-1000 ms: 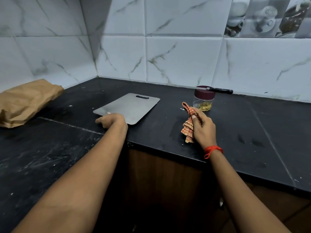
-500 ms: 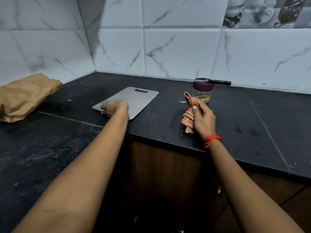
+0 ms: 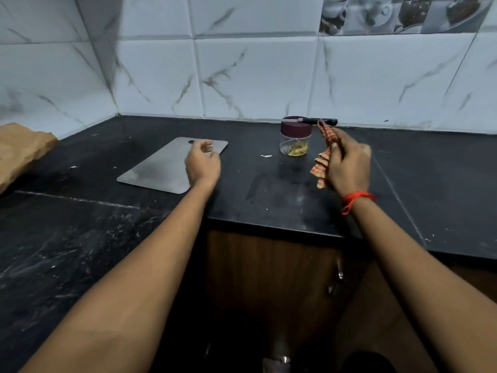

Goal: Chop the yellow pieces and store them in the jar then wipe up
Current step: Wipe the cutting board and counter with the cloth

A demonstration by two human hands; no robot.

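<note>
A clear jar [image 3: 295, 143] with a maroon lid stands near the back wall, with yellow pieces [image 3: 297, 150] at its bottom. A black-handled knife [image 3: 317, 121] lies across the lid. My right hand [image 3: 347, 162] grips an orange checked cloth [image 3: 322, 157], lifted off the counter just right of the jar. A bare steel cutting board [image 3: 158, 168] lies flat to the left. Over the board's right edge hovers my left hand [image 3: 201, 164], fingers loosely curled and holding nothing.
A brown paper bag [image 3: 18, 152] lies at the far left on the black counter [image 3: 269, 200]. A small white scrap [image 3: 266, 156] sits left of the jar. Tiled walls close the back and left. The counter's front edge runs above a wooden cabinet.
My left hand has let go of the board's near corner and moved up over its right edge. My right hand has lifted the cloth off the counter toward the jar.
</note>
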